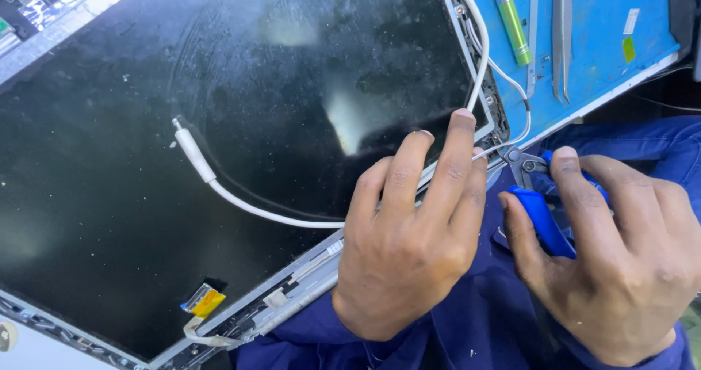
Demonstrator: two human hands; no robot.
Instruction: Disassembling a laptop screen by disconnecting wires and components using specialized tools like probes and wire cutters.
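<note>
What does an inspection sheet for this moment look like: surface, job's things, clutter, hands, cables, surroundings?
Surface: blue mat, partly covered by the panel.
Job's things: dusty black display panel in a grey frame; blue-handled cutters.
Clutter: green pen, metal tweezers, yellow tape tab at the panel's lower edge.
Hands: left hand rests on the panel's edge, fingers by the cable; right hand grips the cutters.
Cables: white cable loops over the panel; thin white wires run along the frame's right side.
Surroundings: blue work clothing below.
</note>
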